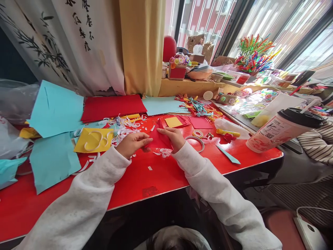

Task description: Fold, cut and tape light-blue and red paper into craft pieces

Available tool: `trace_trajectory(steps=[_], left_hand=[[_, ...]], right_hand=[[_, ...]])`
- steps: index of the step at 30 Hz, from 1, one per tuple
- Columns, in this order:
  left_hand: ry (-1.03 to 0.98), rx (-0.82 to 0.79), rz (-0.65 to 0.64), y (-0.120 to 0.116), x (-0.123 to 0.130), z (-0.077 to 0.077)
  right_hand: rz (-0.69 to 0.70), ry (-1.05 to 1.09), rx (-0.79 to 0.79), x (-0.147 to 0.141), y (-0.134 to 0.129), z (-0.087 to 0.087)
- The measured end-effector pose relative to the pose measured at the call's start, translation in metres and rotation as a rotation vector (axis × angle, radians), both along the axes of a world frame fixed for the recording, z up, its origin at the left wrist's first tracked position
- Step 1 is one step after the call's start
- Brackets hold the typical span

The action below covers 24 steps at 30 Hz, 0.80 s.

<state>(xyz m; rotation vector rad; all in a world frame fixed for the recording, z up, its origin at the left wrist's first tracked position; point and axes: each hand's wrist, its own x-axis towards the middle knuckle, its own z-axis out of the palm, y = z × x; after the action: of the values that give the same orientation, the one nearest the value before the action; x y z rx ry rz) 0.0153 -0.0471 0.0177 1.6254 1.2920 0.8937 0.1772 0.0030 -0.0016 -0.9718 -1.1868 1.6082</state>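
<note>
A folded piece of red paper [159,139] with a pointed top is between my hands, above the red table. My right hand [174,137] pinches its right side, thumb lying along the upper part. At the paper's left edge is my left hand [134,143], closed, thumb and fingertips pressed together against the edge. White paper scraps [164,152] lie just beneath. Behind the paper rests a yellow square pad [173,122] on red sheets. A roll of tape [194,143] sits right of my right hand.
Blue-green sheets [56,111] and a yellow sheet [91,140] with white strips lie left. A stack of red paper [113,107] is at the back. A lidded paper cup [283,130] stands at the right corner, near a glue stick [228,133]. A person's striped sleeve [316,146] shows beyond.
</note>
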Motion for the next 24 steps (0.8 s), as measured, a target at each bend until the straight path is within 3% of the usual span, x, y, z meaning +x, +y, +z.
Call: trace_trajectory(steps=[5,8,10,15,19,24], left_hand=[[0.250,0.380,-0.119,-0.006,-0.005,0.001],[0.312,0.520,-0.268,-0.004,-0.008,-0.006],[0.344,0.580,-0.294,-0.001,-0.009,-0.009],[0.372,0.644,-0.260,0.003,-0.008,-0.009],[0.414,0.707,-0.134,0.003,-0.006,-0.009],[0.376,0.647,-0.061,0.003,-0.002,-0.014]], right_hand=[[0.078,0.084,-0.054,0.002,0.004,0.001],[0.123,0.094,-0.004,0.002,0.002,0.004],[0.156,0.076,0.053,0.002,0.000,0.005],[0.296,0.009,0.138,0.005,-0.003,0.007],[0.350,-0.004,0.155,0.004,-0.006,0.008],[0.393,-0.005,0.158,0.002,-0.006,0.001]])
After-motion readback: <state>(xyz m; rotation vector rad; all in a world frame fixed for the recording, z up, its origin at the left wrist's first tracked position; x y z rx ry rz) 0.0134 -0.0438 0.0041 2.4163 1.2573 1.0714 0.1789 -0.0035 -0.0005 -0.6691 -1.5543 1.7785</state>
